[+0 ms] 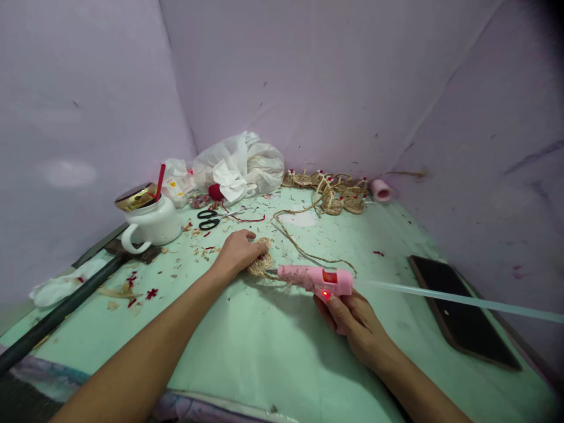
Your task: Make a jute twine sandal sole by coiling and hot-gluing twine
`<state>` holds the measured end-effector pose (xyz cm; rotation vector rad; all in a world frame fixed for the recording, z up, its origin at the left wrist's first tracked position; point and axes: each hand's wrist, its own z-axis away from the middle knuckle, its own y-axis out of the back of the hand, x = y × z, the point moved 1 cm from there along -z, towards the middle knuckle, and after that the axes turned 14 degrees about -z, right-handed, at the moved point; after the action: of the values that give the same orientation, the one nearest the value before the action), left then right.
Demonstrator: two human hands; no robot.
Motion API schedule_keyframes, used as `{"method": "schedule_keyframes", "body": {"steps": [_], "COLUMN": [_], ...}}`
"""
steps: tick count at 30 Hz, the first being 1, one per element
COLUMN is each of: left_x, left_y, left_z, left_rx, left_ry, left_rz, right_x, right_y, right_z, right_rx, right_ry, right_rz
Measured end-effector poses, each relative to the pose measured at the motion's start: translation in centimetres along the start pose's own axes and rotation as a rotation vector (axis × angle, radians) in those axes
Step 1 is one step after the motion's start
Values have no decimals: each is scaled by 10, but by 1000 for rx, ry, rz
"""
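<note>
My left hand (240, 254) is closed on a small woven straw piece (261, 262), fingers pressing it at the middle of the table. My right hand (352, 317) is wrapped round the handle of a pink hot glue gun (312, 278), whose red light glows. Its nozzle points left and meets the lower edge of the straw piece, though I cannot tell whether glue is coming out. From the gun's back a long clear glue stick (440, 298) reaches to the right. Behind the hands a straw cord (293, 239) curves across the table.
Black-handled scissors (209, 220), a white mug (154, 223) and a plastic bag (259, 161) stand left and back. Finished-looking straw pieces (332, 202) and a pink spool (381, 191) lie at the back wall. A dark phone (462, 311) is at right, a black rod (66, 311) at left.
</note>
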<state>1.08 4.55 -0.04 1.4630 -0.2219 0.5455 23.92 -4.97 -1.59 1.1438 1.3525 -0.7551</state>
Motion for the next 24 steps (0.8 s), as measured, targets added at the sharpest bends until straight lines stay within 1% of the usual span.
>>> {"method": "schedule_keyframes", "body": {"steps": [4,8,15,19,22,24], "left_x": [4,8,11,9,7,7], "left_y": [1,3,5,6,7,9], "left_z": [2,5,7,7,8,12], "left_rx": [6,14,11,4,7,8], "left_ry": [15,22,24,9,3,-5], "left_rz": [-24,-54,-90,-103,-123,-142], "right_x": [2,0,-5,-5,-5,-5], "right_y": [0,-2,-4,-1,5,14], "right_z": [2,3,0,3,4,-1], "right_rx": [14,4,2,26,119,244], "right_ry": [39,75,123,95,-7,-70], "right_rz": [111,167,207,189,54,-96]}}
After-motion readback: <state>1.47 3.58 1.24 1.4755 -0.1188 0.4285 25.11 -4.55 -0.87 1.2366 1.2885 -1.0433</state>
